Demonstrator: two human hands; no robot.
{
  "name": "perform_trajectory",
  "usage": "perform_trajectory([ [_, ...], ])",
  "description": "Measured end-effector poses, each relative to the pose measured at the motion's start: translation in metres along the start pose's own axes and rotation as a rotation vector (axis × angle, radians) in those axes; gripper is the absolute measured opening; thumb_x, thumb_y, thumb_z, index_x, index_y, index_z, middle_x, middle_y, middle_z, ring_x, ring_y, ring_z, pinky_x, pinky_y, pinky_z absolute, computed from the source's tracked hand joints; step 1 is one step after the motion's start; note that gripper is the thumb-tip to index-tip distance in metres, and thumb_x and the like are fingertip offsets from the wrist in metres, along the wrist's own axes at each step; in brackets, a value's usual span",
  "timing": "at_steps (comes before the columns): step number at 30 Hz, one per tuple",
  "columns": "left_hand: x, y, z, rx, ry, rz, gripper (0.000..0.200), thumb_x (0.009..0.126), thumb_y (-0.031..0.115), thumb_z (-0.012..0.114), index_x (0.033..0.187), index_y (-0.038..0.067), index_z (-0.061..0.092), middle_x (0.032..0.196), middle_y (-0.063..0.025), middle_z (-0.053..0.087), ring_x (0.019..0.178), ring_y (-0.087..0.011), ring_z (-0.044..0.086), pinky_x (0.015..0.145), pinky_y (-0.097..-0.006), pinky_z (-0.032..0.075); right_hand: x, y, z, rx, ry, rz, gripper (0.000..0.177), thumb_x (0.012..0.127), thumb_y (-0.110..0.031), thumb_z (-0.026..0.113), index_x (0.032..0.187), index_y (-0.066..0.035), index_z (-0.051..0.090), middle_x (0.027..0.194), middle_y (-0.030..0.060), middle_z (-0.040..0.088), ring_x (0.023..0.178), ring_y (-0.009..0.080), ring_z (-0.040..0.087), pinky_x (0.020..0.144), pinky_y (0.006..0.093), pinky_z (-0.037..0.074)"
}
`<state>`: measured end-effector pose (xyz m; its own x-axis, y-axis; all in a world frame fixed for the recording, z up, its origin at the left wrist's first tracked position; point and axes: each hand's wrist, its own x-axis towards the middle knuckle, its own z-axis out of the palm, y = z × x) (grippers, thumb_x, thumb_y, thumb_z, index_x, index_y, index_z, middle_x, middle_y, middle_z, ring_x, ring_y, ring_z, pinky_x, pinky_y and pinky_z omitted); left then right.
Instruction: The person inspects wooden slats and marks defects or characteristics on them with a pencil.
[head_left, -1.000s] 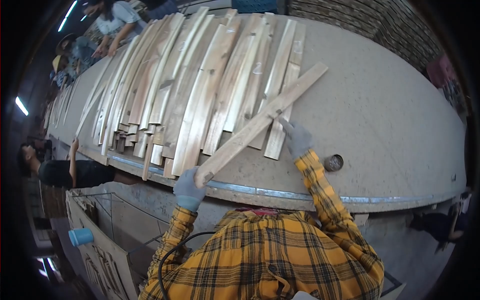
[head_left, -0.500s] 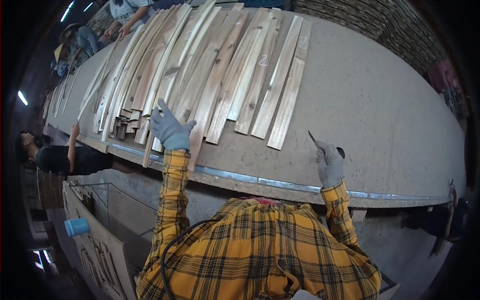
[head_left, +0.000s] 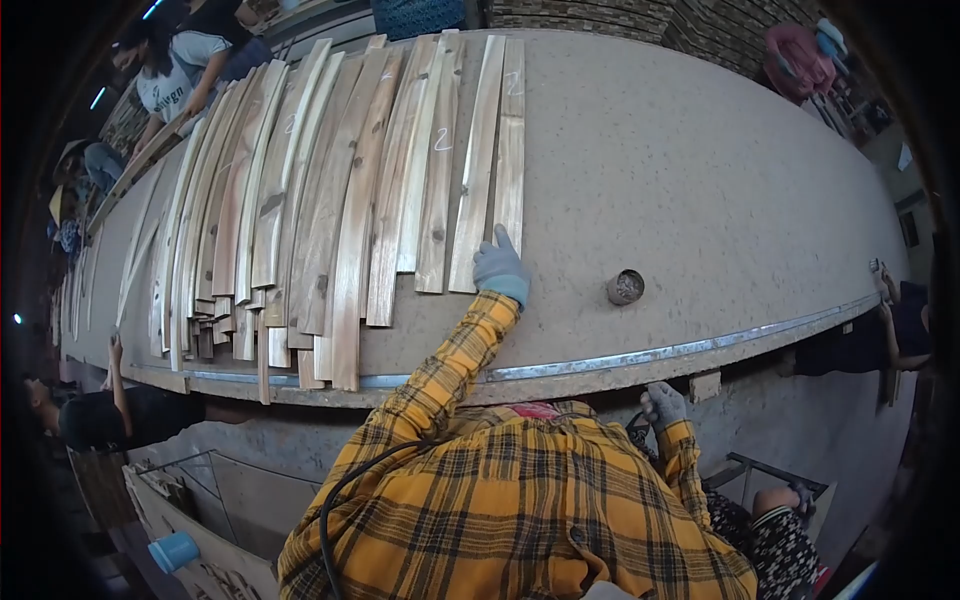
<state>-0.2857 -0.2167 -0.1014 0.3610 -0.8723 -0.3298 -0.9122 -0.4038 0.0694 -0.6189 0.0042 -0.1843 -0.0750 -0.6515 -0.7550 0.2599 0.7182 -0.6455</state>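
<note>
Wooden boards (head_left: 340, 190) lie side by side across the table, some chalk-marked with a 2. My left hand (head_left: 502, 272), in a grey glove, is closed over the near end of the rightmost board (head_left: 509, 150), its index finger pointing up along the wood. That board's near end is hidden under the glove. Beside it lies another narrow board (head_left: 477, 180). My right hand (head_left: 664, 405), also gloved, is down by the table's front edge with its fingers curled; what it holds cannot be made out. A small round can (head_left: 626, 287) stands on the table ahead of it.
A metal strip (head_left: 640, 352) runs along the front edge of the table (head_left: 720, 200). Several people work around it, one (head_left: 130, 408) at the left and one (head_left: 890, 320) at the right. A blue cup (head_left: 174, 551) is fixed to a wooden bin below left.
My left hand has moved right from the middle boards to the rightmost one. My right hand, with a thin pointed tool earlier, has dropped to the table edge, uncovering the can.
</note>
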Motion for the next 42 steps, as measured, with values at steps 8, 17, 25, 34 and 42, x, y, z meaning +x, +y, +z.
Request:
perform_trajectory([
  [8, -0.002, -0.124, -0.01, -1.459, -0.471, 0.112, 0.063, 0.072, -0.007, 0.06, 0.129, 0.003, 0.036, 0.087, -0.0137, 0.058, 0.066, -0.0229, 0.062, 0.05, -0.0366, 0.054, -0.015, 0.021, 0.032, 0.235, 0.102, -0.072, 0.022, 0.094, -0.022, 0.056, 0.108, -0.005, 0.061, 0.061, -0.0012, 0.053, 0.039, 0.0055, 0.036, 0.033, 0.0209, 0.026],
  [17, -0.055, -0.21, -0.023, -1.647, -0.632, 0.114, 0.051, 0.072, 0.004, 0.073, 0.116, 0.002, 0.047, 0.09, -0.0109, 0.06, 0.072, -0.0202, 0.061, 0.059, -0.0317, 0.054, 0.001, 0.055, 0.011, 0.074, -0.028, -0.183, 0.025, 0.095, -0.018, 0.055, 0.114, -0.003, 0.061, 0.065, 0.0006, 0.057, 0.04, 0.0047, 0.037, 0.036, 0.02, 0.028],
  [25, -0.038, -0.225, -0.027, -1.869, -0.673, 0.257, 0.038, 0.082, 0.02, 0.068, 0.11, 0.0, 0.051, 0.083, -0.0059, 0.054, 0.067, -0.0145, 0.053, 0.055, -0.0261, 0.046, -0.012, 0.034, 0.019, 0.009, -0.04, -0.112, 0.025, 0.094, -0.021, 0.058, 0.106, 0.0, 0.063, 0.063, 0.0018, 0.059, 0.041, 0.0056, 0.043, 0.037, 0.0205, 0.029],
  [34, -0.026, -0.255, -0.003, -2.393, -1.034, 0.378, 0.046, 0.098, 0.037, 0.045, 0.131, 0.006, 0.042, 0.077, -0.0032, 0.045, 0.055, -0.0106, 0.043, 0.045, -0.0231, 0.038, -0.033, -0.108, 0.106, -1.131, -0.261, -0.2, 0.018, 0.086, -0.02, 0.06, 0.096, -0.008, 0.069, 0.062, 0.0081, 0.064, 0.054, 0.0161, 0.061, 0.053, 0.0292, 0.048],
  [42, -0.038, -0.24, -0.044, -2.1, -0.702, 0.021, 0.043, 0.095, 0.042, 0.049, 0.121, 0.007, 0.048, 0.079, -0.0051, 0.055, 0.055, -0.0145, 0.054, 0.045, -0.0252, 0.045, -0.027, -0.155, 0.199, -1.427, -0.425, -0.625, 0.023, 0.086, -0.016, 0.055, 0.105, -0.009, 0.066, 0.084, 0.0159, 0.068, 0.08, 0.032, 0.065, 0.071, 0.0386, 0.051],
])
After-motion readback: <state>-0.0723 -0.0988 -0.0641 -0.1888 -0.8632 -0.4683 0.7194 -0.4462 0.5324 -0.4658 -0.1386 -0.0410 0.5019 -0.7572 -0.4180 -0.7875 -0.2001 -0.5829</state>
